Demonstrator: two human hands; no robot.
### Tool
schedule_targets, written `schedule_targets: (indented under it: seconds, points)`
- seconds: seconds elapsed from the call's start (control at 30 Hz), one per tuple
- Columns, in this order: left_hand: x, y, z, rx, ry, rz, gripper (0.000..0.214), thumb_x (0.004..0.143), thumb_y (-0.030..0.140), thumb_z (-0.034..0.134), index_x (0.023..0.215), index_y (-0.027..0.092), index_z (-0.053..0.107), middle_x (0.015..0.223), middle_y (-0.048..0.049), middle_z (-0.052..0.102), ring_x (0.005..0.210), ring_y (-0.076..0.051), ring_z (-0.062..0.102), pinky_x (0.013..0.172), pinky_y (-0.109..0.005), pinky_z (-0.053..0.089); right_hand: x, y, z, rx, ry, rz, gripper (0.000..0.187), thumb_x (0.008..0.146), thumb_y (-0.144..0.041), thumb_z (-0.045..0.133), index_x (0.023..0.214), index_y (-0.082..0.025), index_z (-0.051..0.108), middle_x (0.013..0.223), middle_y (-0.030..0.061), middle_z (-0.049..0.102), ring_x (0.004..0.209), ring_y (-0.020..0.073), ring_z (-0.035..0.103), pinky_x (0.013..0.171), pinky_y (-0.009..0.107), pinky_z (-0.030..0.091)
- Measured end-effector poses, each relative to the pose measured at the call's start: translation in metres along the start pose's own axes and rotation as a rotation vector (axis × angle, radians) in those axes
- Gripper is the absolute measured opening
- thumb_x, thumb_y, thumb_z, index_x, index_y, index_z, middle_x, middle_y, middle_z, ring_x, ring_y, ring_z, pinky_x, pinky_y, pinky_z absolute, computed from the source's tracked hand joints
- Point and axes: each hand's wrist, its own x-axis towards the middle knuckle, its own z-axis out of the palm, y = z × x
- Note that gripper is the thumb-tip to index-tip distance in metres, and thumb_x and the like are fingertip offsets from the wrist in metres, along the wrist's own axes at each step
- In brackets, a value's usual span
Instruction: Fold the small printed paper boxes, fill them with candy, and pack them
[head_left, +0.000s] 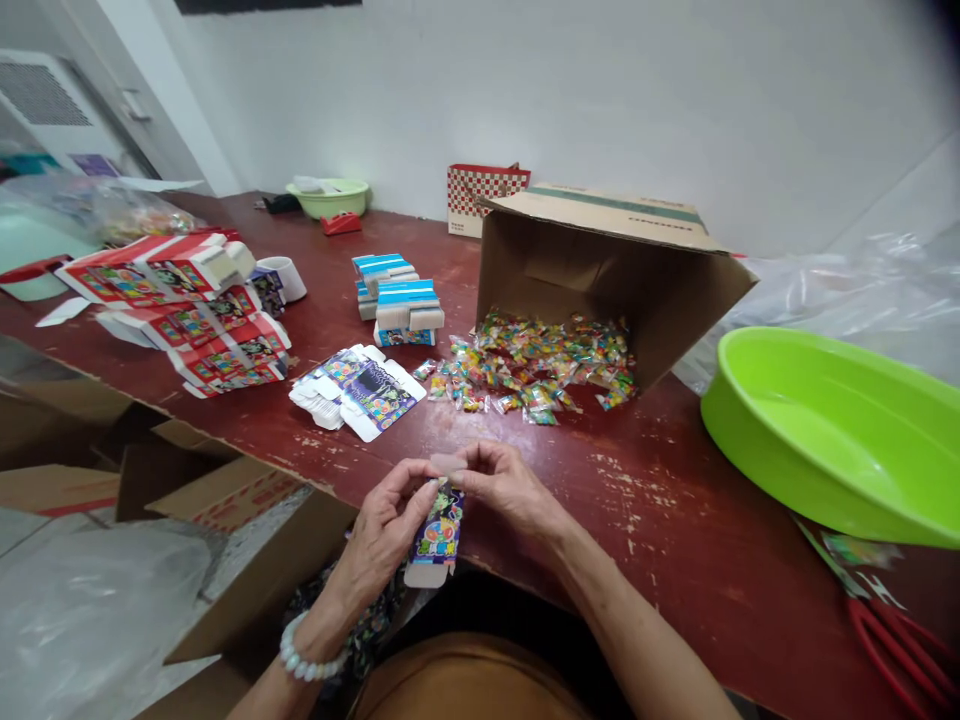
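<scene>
Both hands hold one small printed candy box (439, 530), dark purple with colourful pictures, over the table's front edge. My left hand (386, 525), with a beaded bracelet on the wrist, is closed on its left side near the top. My right hand (510, 490) pinches the top flap from the right. At the box's lower end a pale flap stands open. Just beyond the hands lies a pile of flattened purple boxes (360, 390). Small wrapped candies (525, 365) spill out of a cardboard carton (675, 310) lying on its side.
Bundled red boxes (187, 310) are stacked at left, blue bundles (401, 300) mid-table. A green basin (750, 460) stands at right, above red-handled scissors (892, 645). At the back are a checked paper bag (487, 200) and a pale green bowl (341, 200). Open cartons (247, 580) stand below left.
</scene>
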Motion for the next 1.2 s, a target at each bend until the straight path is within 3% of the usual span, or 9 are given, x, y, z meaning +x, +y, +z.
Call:
schedule_targets:
  seconds: [0.1, 0.17, 0.3, 0.5, 0.7, 0.9, 1.03, 1.13, 1.2]
  points:
    - [-0.002, 0.001, 0.005, -0.200, 0.043, -0.076, 0.037, 0.082, 0.038, 0.072, 0.110, 0.026, 0.051, 0.087, 0.0021, 0.069, 0.071, -0.014, 0.066, 0.065, -0.024, 0.052, -0.002, 0.004, 0.001, -0.050, 0.036, -0.114, 0.025, 0.068, -0.038, 0.081, 0.072, -0.017, 0.067, 0.073, 0.0009, 0.068, 0.065, 0.0129, 0.058, 0.067, 0.027, 0.045]
    - [-0.003, 0.002, 0.009, -0.324, -0.042, -0.232, 0.044, 0.083, 0.044, 0.069, 0.116, 0.027, 0.047, 0.084, 0.0009, 0.069, 0.059, -0.017, 0.067, 0.055, -0.028, 0.053, -0.005, 0.008, 0.000, -0.075, 0.099, -0.196, 0.023, 0.071, -0.038, 0.079, 0.074, -0.019, 0.067, 0.074, 0.0002, 0.068, 0.066, 0.0135, 0.059, 0.068, 0.027, 0.046]
    - [-0.005, 0.000, 0.015, -0.401, -0.178, -0.417, 0.045, 0.088, 0.059, 0.052, 0.100, 0.016, 0.057, 0.076, -0.0065, 0.069, 0.045, -0.018, 0.063, 0.043, -0.028, 0.049, -0.011, 0.010, -0.002, -0.356, 0.085, -0.324, 0.021, 0.083, -0.040, 0.069, 0.077, -0.020, 0.070, 0.075, 0.0008, 0.066, 0.072, 0.0150, 0.060, 0.071, 0.027, 0.046]
    - [-0.002, -0.007, 0.020, -0.291, -0.082, -0.349, 0.056, 0.085, 0.069, 0.049, 0.088, 0.014, 0.064, 0.065, -0.0051, 0.068, 0.038, -0.012, 0.057, 0.038, -0.022, 0.041, -0.010, -0.004, 0.000, -0.232, 0.036, -0.104, 0.017, 0.077, -0.034, 0.071, 0.078, -0.018, 0.066, 0.072, 0.0005, 0.069, 0.056, 0.0122, 0.059, 0.054, 0.024, 0.046]
    - [0.001, -0.007, 0.014, -0.191, -0.112, -0.298, 0.065, 0.085, 0.073, 0.044, 0.088, 0.013, 0.067, 0.064, -0.0055, 0.068, 0.041, -0.011, 0.056, 0.040, -0.020, 0.042, -0.001, -0.010, 0.000, -0.218, 0.059, -0.052, 0.016, 0.073, -0.031, 0.072, 0.076, -0.015, 0.069, 0.068, 0.0012, 0.069, 0.059, 0.0116, 0.060, 0.059, 0.024, 0.047]
    - [0.000, -0.008, 0.013, -0.200, -0.111, -0.308, 0.068, 0.088, 0.067, 0.046, 0.135, 0.018, 0.052, 0.066, -0.0032, 0.067, 0.040, -0.012, 0.056, 0.038, -0.021, 0.042, -0.011, -0.009, -0.003, -0.372, -0.128, -0.236, 0.016, 0.088, -0.031, 0.061, 0.083, -0.019, 0.070, 0.095, 0.0044, 0.073, 0.082, 0.0165, 0.066, 0.075, 0.030, 0.050]
    - [-0.003, -0.012, 0.023, -0.283, -0.087, -0.332, 0.067, 0.088, 0.065, 0.047, 0.141, 0.023, 0.043, 0.066, -0.0005, 0.065, 0.039, -0.013, 0.057, 0.037, -0.022, 0.043, -0.014, -0.007, -0.008, -0.633, -0.181, -0.396, 0.012, 0.090, -0.022, 0.057, 0.091, -0.022, 0.070, 0.102, 0.0036, 0.068, 0.097, 0.0170, 0.062, 0.091, 0.033, 0.046]
    - [-0.002, -0.012, 0.031, -0.391, -0.071, -0.352, 0.056, 0.086, 0.053, 0.062, 0.131, 0.026, 0.044, 0.071, 0.0009, 0.067, 0.051, -0.015, 0.063, 0.048, -0.024, 0.051, -0.001, -0.003, -0.027, -0.747, -0.114, -0.431, 0.010, 0.089, -0.025, 0.060, 0.089, -0.022, 0.070, 0.100, 0.0041, 0.064, 0.096, 0.0174, 0.061, 0.087, 0.032, 0.047]
    - [0.003, -0.010, 0.031, -0.477, -0.040, -0.343, 0.051, 0.081, 0.042, 0.072, 0.122, 0.027, 0.047, 0.083, -0.0009, 0.070, 0.062, -0.015, 0.067, 0.058, -0.025, 0.055, 0.015, -0.003, -0.051, -0.823, 0.091, -0.455, 0.015, 0.091, -0.028, 0.058, 0.086, -0.021, 0.070, 0.102, 0.0065, 0.064, 0.099, 0.0197, 0.060, 0.089, 0.034, 0.046]
